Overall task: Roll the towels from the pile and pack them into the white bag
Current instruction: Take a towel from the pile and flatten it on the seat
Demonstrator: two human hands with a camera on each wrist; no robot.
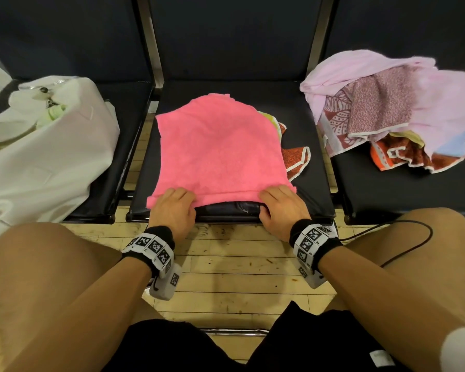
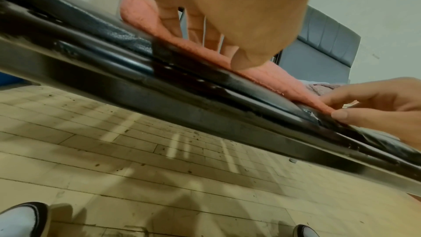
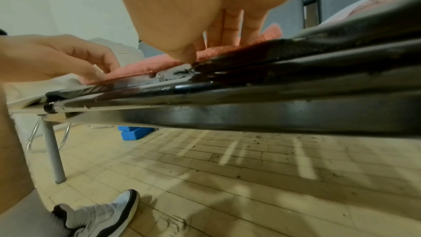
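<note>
A pink towel [image 1: 218, 146] lies spread flat on the middle black seat [image 1: 306, 183], covering most of an orange patterned towel [image 1: 295, 157]. My left hand [image 1: 172, 208] pinches the pink towel's near hem at its left corner, fingers on top. My right hand [image 1: 282, 208] pinches the same hem at the right corner. In the left wrist view the right hand's [image 2: 376, 104] thumb sits under the towel's [image 2: 273, 77] edge. The white bag [image 1: 38, 157] slumps on the left seat. The towel pile [image 1: 387, 116] rests on the right seat.
Three dark padded seats stand in a row with metal posts between them. A black cable [image 1: 414, 237] runs past my right knee. Blue blocks [image 3: 134, 132] lie on the wooden floor under the bench. My knees flank the middle seat's front edge.
</note>
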